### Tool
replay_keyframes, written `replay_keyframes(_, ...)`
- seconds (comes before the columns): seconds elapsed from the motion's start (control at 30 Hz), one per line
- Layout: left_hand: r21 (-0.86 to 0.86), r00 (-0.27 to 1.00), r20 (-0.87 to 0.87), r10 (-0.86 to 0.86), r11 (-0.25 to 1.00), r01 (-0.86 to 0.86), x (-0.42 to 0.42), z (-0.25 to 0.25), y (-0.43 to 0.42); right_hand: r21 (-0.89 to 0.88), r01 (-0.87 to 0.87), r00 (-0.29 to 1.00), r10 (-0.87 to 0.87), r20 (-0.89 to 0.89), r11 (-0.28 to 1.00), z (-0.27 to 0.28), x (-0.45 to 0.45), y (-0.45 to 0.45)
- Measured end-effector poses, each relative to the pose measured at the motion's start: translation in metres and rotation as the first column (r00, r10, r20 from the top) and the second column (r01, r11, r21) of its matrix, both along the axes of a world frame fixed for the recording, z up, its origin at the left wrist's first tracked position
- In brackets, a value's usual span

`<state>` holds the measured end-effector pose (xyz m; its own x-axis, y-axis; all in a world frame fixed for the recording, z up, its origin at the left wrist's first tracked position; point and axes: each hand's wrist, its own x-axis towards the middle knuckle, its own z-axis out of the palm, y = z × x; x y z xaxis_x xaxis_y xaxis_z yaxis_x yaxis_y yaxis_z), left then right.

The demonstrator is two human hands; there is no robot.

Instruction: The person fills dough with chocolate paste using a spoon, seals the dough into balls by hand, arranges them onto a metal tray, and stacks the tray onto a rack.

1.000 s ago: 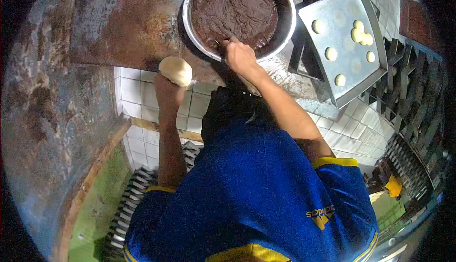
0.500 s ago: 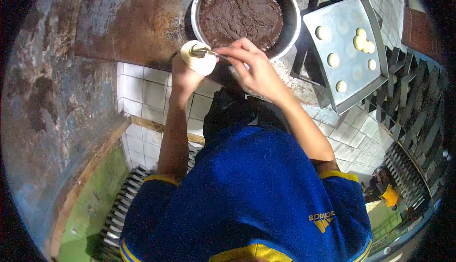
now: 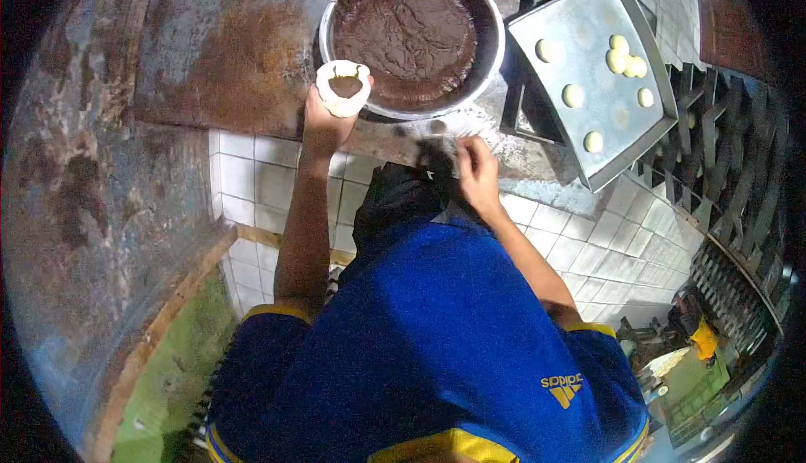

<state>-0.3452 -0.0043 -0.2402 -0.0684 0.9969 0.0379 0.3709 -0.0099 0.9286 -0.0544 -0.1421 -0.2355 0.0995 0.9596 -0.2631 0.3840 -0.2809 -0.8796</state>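
My left hand (image 3: 327,127) holds up a piece of pale dough (image 3: 342,104), cupped round a dark brown filling (image 3: 345,86). It is beside the left rim of a round metal pan (image 3: 497,52) with thick chocolate-brown paste (image 3: 407,35) in it. Below the pan, near the table's front edge, my right hand (image 3: 477,169) has its fingers curled together; a thin utensil seems to stick out to the left, blurred. Several pale dough balls (image 3: 573,96) lie on a metal tray (image 3: 546,31) at the right, some touching one another.
The tray rests tilted on a dark metal frame (image 3: 516,110). The worn table (image 3: 227,60) reaches along the left side. Black metal racks (image 3: 730,169) stand at the far right. White tiles (image 3: 273,165) and an orange-yellow object (image 3: 703,339) are lower down.
Brown filling now sits in the dough in my left hand. My right hand went from the pan to the dough, then moved back right and down, away from it.
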Motion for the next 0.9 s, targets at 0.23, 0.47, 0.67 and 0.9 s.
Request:
replay_keyframes(0.23, -0.182, 0.928, 0.077, -0.365, 0.91, 0.373, 0.068, 0.107, 0.01, -0.154, -0.305, 0.876, 0.34, 0.342, 0.94, -0.002, 0.062, 0.017)
replay_keyframes(0.47, -0.24, 0.724, 0.124, -0.678, 0.688, 0.685, 0.11, 0.129, 0.018, 0.35, -0.342, 0.94, 0.319, 0.123, 0.872, 0.163, 0.02, 0.106)
replay_keyframes(0.67, -0.268, 0.552, 0.257, -0.793, 0.491, 0.829, 0.114, 0.148, 0.032, 0.233, -0.3, 0.935, 0.333, -0.119, 0.925, 0.166, 0.045, 0.114)
replay_keyframes(0.9, -0.291, 0.591, 0.628, -0.506, 0.552, 0.782, 0.117, 0.155, 0.024, 0.128, -0.119, 0.882, 0.164, -0.442, 0.985, 0.171, 0.059, 0.111)
